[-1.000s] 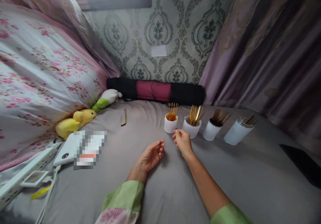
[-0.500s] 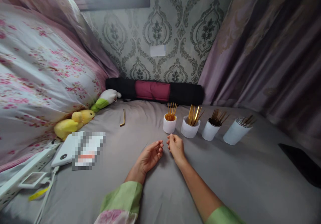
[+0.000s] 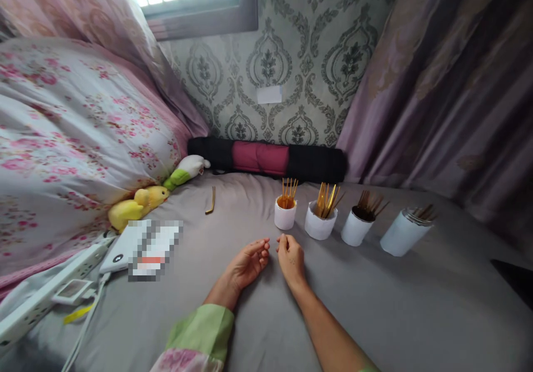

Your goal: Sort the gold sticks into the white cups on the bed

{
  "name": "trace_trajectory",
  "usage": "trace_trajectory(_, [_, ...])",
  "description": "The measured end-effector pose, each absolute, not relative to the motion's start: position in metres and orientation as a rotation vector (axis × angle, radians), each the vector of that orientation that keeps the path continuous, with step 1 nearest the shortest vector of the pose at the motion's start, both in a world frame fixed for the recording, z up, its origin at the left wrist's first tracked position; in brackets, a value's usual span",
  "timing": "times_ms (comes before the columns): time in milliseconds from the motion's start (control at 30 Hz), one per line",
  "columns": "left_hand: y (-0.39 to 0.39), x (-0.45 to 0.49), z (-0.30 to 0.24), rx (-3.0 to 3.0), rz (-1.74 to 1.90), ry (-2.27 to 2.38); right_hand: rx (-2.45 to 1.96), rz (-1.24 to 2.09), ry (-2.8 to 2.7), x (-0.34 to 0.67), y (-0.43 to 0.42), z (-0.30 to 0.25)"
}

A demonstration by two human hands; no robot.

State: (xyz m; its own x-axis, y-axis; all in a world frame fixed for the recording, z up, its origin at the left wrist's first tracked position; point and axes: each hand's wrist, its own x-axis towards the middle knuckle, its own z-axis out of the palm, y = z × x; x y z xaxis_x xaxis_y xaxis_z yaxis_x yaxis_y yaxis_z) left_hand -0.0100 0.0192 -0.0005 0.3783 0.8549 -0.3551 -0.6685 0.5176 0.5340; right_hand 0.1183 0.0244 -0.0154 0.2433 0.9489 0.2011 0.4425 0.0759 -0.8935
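My left hand (image 3: pixel 250 261) rests over the grey sheet (image 3: pixel 250 333), its fingers loosely curled and apart, the palm turned inward and bare. Close beside it, my right hand (image 3: pixel 290 256) is closed, back upward; the inside of its fingers is hidden. Just beyond the hands stands a small white cup (image 3: pixel 285 216) with thin golden sticks (image 3: pixel 290 186) upright in it. To its right come a wider white cup (image 3: pixel 320 227), a white cup with a dark inside (image 3: pixel 356 232) and a taller, tilted white container (image 3: pixel 403 239), each holding thin sticks. Neither hand touches a cup.
A thin golden piece, bent at one end (image 3: pixel 211 201), lies on the sheet to the left. Further left are a yellow plush duck (image 3: pixel 137 204), a white device (image 3: pixel 125 247), a blurred packet and a power strip (image 3: pixel 54 283). A black and maroon roll (image 3: pixel 260 157) lies along the wall.
The view has tilted upward and shifted slightly left, showing more of the window. Both hands keep nearly the same pose, and the cups stand as before.
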Motion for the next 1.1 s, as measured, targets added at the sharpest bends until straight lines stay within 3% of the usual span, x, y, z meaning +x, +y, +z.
trace_trajectory(400, [0.040,-0.031,0.013,0.393,1.037,0.915,-1.554,0.616,-1.355,0.118,0.027,-0.020])
trace_trajectory(1100, [0.093,-0.073,0.016,1.142,0.883,1.653,-1.546,0.601,-1.384,0.119,0.028,-0.020])
